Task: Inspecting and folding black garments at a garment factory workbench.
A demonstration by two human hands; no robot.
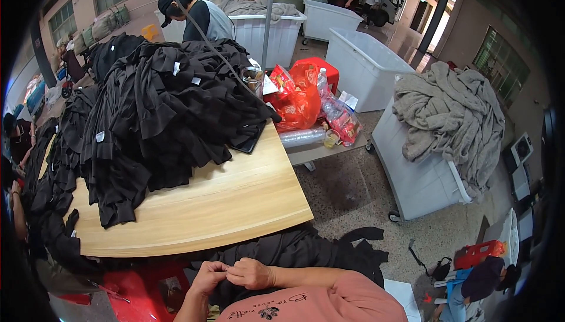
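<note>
My left hand (209, 277) and my right hand (251, 274) meet close to my body, just below the table's near edge. The fingers of both are pinched together, tip to tip. Whatever lies between them is too small to make out. Under and behind the hands, a black garment (294, 250) spreads across my lap along the table edge. On the wooden table (235, 198) rises a big heap of black garments (147, 110), some with small white labels. A dark phone (249, 139) sticks out from under the heap's right side.
A low side table carries a red plastic bag (297, 98), a glass jar (252, 79) and a clear plastic roll (301, 138). Right of it stands a white wheeled bin (406, 157) piled with grey cloth (450, 110). A red stool (138, 292) is at lower left. Several people work around.
</note>
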